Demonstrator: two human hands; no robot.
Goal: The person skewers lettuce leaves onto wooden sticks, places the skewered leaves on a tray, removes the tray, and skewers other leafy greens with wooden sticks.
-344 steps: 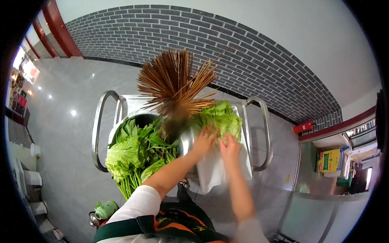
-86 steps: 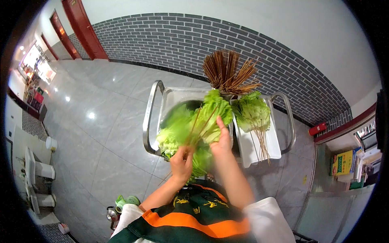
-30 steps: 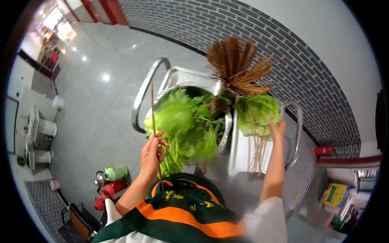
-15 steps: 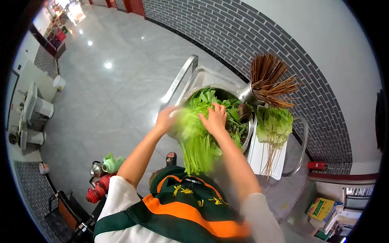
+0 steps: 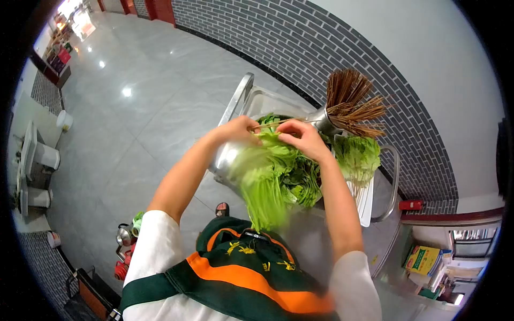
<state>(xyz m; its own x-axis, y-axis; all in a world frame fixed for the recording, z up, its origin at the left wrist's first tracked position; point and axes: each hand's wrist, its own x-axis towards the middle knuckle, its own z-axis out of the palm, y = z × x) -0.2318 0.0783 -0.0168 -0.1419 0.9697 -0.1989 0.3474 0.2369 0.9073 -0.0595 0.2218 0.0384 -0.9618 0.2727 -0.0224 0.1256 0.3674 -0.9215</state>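
Note:
Above a large metal bowl [image 5: 227, 160] heaped with leafy greens [image 5: 262, 187], my hands work close together. My left hand [image 5: 238, 130] is closed around a thin wooden skewer [image 5: 270, 124] that points right, toward my other hand. With bent fingers, my right hand [image 5: 302, 138] pinches a pale green lettuce leaf [image 5: 281, 144] just under the skewer. Whether the skewer has pierced the leaf I cannot make out. Darker leaves [image 5: 305, 184] fill the bowl's right side. Motion blurs the greens near my left wrist.
A metal canister [image 5: 324, 120] of brown skewers [image 5: 350, 99] leans behind the bowl. To the right, skewered lettuce [image 5: 357, 155] lies on a white tray [image 5: 366, 206]. Everything stands on a metal cart [image 5: 235, 99] by a grey brick wall [image 5: 267, 43]. Red thermoses [image 5: 122, 269] stand at lower left.
Both hands have risen from the greens toward the bowl's far side and drawn nearer each other. A skewer now shows in my left hand, and my right hand now pinches a leaf.

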